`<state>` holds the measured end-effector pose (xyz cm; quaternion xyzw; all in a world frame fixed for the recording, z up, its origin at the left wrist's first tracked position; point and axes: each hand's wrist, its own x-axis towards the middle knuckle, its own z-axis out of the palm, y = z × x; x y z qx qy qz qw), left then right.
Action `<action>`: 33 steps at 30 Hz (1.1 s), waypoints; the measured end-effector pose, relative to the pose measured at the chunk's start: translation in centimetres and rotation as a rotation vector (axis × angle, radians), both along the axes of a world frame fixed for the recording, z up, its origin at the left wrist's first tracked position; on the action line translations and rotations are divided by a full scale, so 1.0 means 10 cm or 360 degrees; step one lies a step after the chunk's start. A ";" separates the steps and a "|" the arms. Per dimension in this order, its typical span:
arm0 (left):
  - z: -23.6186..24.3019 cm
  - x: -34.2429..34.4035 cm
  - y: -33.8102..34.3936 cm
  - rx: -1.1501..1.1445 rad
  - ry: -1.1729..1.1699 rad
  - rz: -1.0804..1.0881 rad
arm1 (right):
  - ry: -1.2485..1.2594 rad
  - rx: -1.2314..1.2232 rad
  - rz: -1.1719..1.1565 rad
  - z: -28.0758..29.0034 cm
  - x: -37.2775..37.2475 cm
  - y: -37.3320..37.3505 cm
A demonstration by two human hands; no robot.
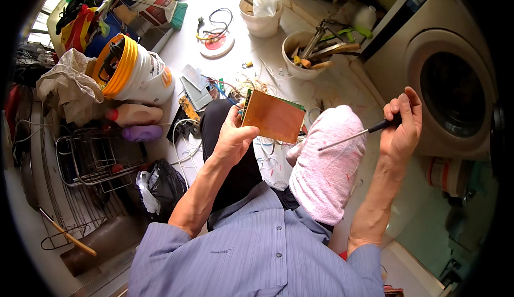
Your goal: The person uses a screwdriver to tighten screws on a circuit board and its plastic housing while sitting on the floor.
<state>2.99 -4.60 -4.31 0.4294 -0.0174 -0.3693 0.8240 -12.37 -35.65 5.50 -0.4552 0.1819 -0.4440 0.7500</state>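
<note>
My left hand (235, 136) grips a flat, copper-coloured rectangular plate (274, 117) by its left edge, thumb on the near face. Green board edges show behind the plate's top and right side. Raised at the right, my right hand (402, 123) holds a screwdriver (348, 139) by its black handle. Its thin metal shaft points left, over a pink towel (329, 163) draped on my right knee; the tip is apart from the plate. Loose wires and small parts (259, 85) lie on the floor beyond the plate, partly hidden by it.
A white bucket of tools (289, 48) and another with a plastic bag (262, 24) stand ahead. At left are a white bucket with a yellow rim (155, 77), a wire rack (96, 158) and a black bag (167, 187). A washing machine (412, 66) stands at right.
</note>
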 end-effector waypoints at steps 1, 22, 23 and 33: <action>0.01 -0.03 0.00 0.0003 0.0025 -0.0040 | -0.0040 -0.0007 -0.0023 -0.02 -0.03 0.04; 0.10 -0.33 0.34 0.0380 -0.0284 0.0078 | 0.0318 -0.1151 -0.0178 -0.28 0.26 1.37; 0.10 -0.34 0.33 0.0377 -0.0296 0.0102 | 0.0368 -0.1462 -0.0142 -0.35 0.21 1.38; 0.17 -0.35 0.28 0.0862 -0.0625 0.0180 | 0.0077 -0.1040 -0.0109 -0.18 0.05 1.45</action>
